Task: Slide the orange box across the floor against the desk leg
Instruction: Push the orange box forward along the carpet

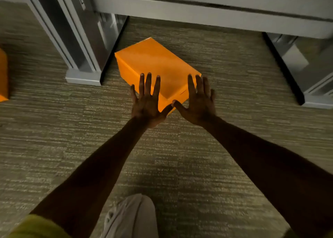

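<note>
An orange box [155, 64] with a lid lies on the carpet, turned at an angle, its far left corner close to the grey desk leg [84, 57]. My left hand [148, 100] is flat with its fingers spread over the box's near left end. My right hand [199, 100] is spread the same way at the near right corner. Both thumbs meet at the box's nearest corner. Neither hand grips anything; whether the palms touch the box I cannot tell.
A second desk leg [310, 79] stands at the right, with a grey crossbar [207, 12] across the back. Another orange thing [3, 75] pokes in at the left edge. My knee [131, 218] is low in the view. Striped carpet [180, 156] covers the floor.
</note>
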Demonstrator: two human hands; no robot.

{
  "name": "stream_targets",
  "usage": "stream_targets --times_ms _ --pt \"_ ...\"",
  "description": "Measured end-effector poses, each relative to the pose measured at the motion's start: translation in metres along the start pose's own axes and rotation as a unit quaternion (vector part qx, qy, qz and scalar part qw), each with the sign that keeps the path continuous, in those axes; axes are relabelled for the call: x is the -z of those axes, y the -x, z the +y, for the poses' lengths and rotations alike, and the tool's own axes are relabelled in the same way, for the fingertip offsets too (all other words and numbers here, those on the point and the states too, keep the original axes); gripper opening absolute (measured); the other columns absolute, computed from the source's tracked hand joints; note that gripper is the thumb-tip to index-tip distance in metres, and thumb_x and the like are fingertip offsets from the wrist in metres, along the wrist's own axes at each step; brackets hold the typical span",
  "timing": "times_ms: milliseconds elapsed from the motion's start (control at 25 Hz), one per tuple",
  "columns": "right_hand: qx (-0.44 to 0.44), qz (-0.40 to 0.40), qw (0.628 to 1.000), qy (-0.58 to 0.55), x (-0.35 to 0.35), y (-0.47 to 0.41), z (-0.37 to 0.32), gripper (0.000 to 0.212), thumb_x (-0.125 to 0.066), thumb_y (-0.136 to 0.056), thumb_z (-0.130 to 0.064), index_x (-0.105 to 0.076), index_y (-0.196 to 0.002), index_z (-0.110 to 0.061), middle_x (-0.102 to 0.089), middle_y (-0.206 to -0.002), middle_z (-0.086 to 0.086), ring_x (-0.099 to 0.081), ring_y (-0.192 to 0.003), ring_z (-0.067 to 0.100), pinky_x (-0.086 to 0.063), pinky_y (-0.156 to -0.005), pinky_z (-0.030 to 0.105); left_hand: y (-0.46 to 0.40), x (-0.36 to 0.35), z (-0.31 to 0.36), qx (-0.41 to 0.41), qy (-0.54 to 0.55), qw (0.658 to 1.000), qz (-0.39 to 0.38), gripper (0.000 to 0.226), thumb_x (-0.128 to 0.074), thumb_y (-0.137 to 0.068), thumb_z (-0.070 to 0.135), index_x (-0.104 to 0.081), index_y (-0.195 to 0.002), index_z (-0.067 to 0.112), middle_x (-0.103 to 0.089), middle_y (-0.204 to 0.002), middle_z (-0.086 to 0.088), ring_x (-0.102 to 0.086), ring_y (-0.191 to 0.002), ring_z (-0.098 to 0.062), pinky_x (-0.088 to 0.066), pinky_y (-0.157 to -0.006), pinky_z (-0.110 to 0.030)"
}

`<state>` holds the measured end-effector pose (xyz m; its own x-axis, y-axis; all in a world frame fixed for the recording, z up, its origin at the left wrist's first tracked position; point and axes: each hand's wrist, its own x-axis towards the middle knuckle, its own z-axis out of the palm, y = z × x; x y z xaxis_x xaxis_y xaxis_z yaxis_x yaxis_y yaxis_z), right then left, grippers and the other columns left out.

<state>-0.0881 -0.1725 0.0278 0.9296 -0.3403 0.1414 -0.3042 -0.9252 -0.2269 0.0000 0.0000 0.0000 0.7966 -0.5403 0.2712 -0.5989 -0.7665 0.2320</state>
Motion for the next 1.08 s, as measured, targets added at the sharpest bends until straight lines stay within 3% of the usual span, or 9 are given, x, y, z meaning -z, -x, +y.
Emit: stream_targets --times_ms 240,400,480,600,800,960,1080 --pt "-0.058 -0.045 0.997 -0.027 -0.079 0.004 0.002 0.099 -0.041 -0.092 -0.075 0.006 -0.164 -0.027 0.003 -0.173 0.01 0.007 -0.158 0.035 -0.013 -0.122 0.063 0.003 -0.064 -0.036 0.013 0.007 0.999 -0.042 0.1 -0.032 -0.085 0.08 0.004 -0.161 0.026 0.006 -0.171 -0.009 0.012 -0.157 -0.035 -0.001 -0.118 -0.07" --pt "-0.076 -0.046 0.995 -0.039 -0.109 -0.054 0.012 0.091 -0.044 -0.097 -0.066 0.007 -0.164 -0.031 0.006 -0.173 0.007 0.012 -0.158 0.032 -0.007 -0.122 0.063 -0.037 -0.109 -0.052 0.093 0.077 0.99 -0.068 0.093 -0.029 -0.091 0.074 0.008 -0.161 0.026 0.011 -0.169 -0.017 0.014 -0.156 -0.038 0.005 -0.121 -0.065" --pt "-0.072 -0.037 0.996 -0.023 -0.114 -0.087 0.023 0.086 -0.041 -0.099 -0.064 0.006 -0.164 -0.032 0.008 -0.173 0.005 0.015 -0.158 0.03 -0.005 -0.122 0.063 -0.069 -0.127 -0.048 0.18 0.156 0.969 -0.066 0.093 -0.03 -0.095 0.069 0.009 -0.161 0.016 0.003 -0.169 -0.023 0.005 -0.157 -0.039 0.002 -0.122 -0.063" --pt "-0.074 -0.083 0.994 0.008 -0.133 -0.103 0.035 0.076 -0.033 -0.103 -0.061 0.002 -0.164 -0.033 0.007 -0.173 0.001 0.018 -0.157 0.028 -0.004 -0.123 0.062 -0.089 -0.149 -0.046 0.291 0.284 0.91 -0.082 0.099 -0.039 -0.095 0.067 0.006 -0.16 0.007 -0.011 -0.168 -0.022 -0.014 -0.155 -0.038 -0.013 -0.122 -0.064" --pt "-0.062 -0.128 0.99 0.008 -0.178 -0.1 0.032 0.065 -0.028 -0.106 -0.055 -0.011 -0.164 -0.032 -0.005 -0.173 0.0 0.012 -0.158 0.031 -0.013 -0.123 0.062 -0.114 -0.169 -0.063 0.286 0.374 0.874 -0.119 0.11 -0.055 -0.091 0.062 0.014 -0.16 0.011 -0.022 -0.167 -0.017 -0.036 -0.147 -0.039 -0.037 -0.116 -0.054" --pt "-0.052 -0.134 0.989 0.019 -0.189 -0.106 0.024 0.063 -0.029 -0.106 -0.053 -0.011 -0.164 -0.035 -0.007 -0.173 -0.001 0.006 -0.159 0.031 -0.016 -0.123 0.057 -0.131 -0.172 -0.074 0.226 0.369 0.893 -0.123 0.11 -0.065 -0.092 0.049 0.012 -0.16 0.011 -0.014 -0.169 -0.018 -0.031 -0.15 -0.037 -0.036 -0.117 -0.048" --pt "-0.015 -0.089 0.996 0.019 -0.176 -0.128 0.024 0.056 -0.039 -0.107 -0.046 -0.033 -0.16 -0.029 -0.03 -0.167 0.005 -0.008 -0.158 0.033 -0.02 -0.121 0.054 -0.147 -0.174 -0.071 0.238 0.358 0.896 -0.111 0.114 -0.071 -0.089 0.043 0.013 -0.16 0.012 -0.008 -0.169 -0.02 -0.035 -0.146 -0.041 -0.038 -0.114 -0.052"
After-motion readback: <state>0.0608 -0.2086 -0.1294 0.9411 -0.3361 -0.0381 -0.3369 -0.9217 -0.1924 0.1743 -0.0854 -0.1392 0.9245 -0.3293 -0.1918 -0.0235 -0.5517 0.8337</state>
